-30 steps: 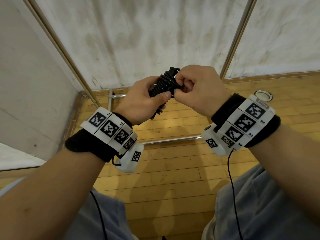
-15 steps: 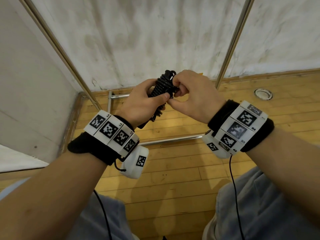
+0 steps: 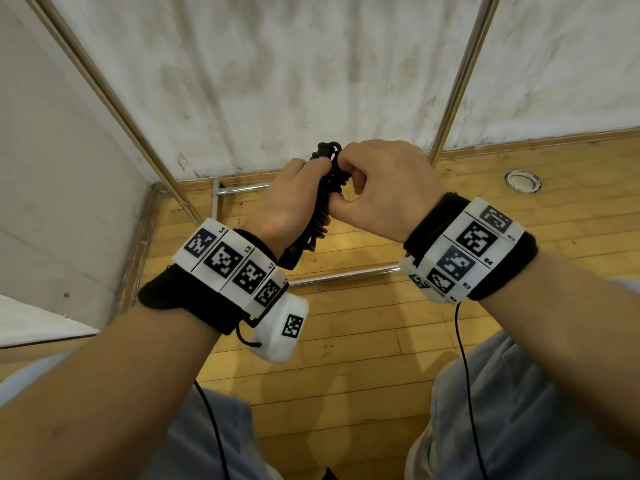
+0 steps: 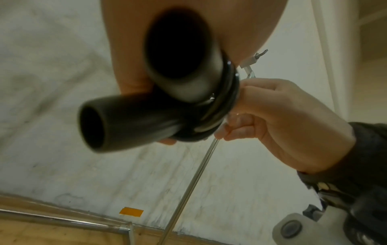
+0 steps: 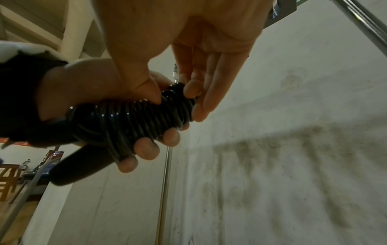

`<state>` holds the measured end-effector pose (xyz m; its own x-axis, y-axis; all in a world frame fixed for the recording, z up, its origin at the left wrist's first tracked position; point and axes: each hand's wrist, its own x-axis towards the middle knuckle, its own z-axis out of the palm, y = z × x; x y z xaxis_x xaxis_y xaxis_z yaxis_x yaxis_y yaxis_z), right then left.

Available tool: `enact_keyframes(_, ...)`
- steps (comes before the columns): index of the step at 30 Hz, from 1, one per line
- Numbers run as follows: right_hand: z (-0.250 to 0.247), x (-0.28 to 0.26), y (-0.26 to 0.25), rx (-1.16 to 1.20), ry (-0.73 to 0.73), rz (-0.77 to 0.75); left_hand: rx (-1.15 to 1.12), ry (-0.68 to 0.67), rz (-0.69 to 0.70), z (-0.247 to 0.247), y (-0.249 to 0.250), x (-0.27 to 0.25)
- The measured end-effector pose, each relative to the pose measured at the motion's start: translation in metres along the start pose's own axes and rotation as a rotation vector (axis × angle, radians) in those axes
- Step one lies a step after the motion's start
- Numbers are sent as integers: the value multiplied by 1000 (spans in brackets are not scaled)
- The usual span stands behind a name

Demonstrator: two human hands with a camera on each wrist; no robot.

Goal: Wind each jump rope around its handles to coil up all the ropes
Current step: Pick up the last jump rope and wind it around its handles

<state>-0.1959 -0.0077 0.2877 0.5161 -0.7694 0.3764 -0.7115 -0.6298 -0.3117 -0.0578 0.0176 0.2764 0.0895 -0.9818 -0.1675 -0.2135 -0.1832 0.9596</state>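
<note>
A black jump rope (image 3: 323, 206) is wound in tight coils around its two black handles and held up in front of the wall. My left hand (image 3: 294, 195) grips the coiled bundle, its fingers wrapped round the coils (image 5: 134, 119). My right hand (image 3: 377, 181) pinches the top end of the winding between thumb and fingertips (image 5: 189, 90). In the left wrist view the two handles' hollow ends (image 4: 125, 119) splay apart below the coils (image 4: 222, 106), with the right hand (image 4: 282, 126) just behind. The rope's loose end is hidden between the hands.
Slanted metal frame tubes (image 3: 117, 98) (image 3: 453, 91) stand against the stained white wall. A metal bar (image 3: 343, 275) lies on the wooden floor (image 3: 346, 341) below the hands, and a round floor fitting (image 3: 522, 181) sits at the right. My knees in grey trousers (image 3: 519, 427) fill the bottom.
My left hand has rolled so its back faces me and the bundle stands more upright. Both hands have drawn closer together, the right still working at the coil's top end.
</note>
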Motion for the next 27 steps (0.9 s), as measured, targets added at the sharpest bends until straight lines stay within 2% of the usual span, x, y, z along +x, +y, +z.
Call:
enact_keyframes(5, 2, 0, -2, 8, 0, 21, -21, 1, -54, 2, 0, -3)
enact_keyframes(14, 1, 2, 0, -58, 6, 35, -133, 4, -59, 9, 1, -6)
enact_keyframes(19, 2, 0, 2, -15, 65, 24, -192, -5, -55, 9, 3, -5)
enact_keyframes(27, 1, -1, 1, 76, 15, -27, -112, 14, -61, -2, 2, -6)
